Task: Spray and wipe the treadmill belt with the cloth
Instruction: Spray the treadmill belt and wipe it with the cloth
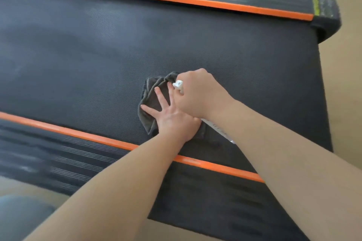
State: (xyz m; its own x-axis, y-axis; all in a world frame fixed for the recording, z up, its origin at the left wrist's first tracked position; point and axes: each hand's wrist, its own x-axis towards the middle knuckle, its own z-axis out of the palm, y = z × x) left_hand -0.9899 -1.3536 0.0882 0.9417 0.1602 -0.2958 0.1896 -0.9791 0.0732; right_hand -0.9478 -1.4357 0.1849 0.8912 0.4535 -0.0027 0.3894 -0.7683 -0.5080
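Note:
The dark grey treadmill belt (98, 55) fills most of the view. A dark grey cloth (151, 94) lies crumpled on it near the right end. My left hand (172, 117) presses flat on the cloth with its fingers spread. My right hand (197, 94) crosses just above the left one and grips a white spray bottle (178, 84). The bottle's nozzle points left over the cloth. Part of the bottle's body shows below my right wrist; the rest is hidden by the hand.
Orange strips (176, 0) run along both sides of the belt, with ribbed black side rails (58, 154) beyond them. The belt's rear end cap (325, 17) is at the upper right. Beige floor (346, 84) lies to the right. A grey object (19, 217) sits at the lower left.

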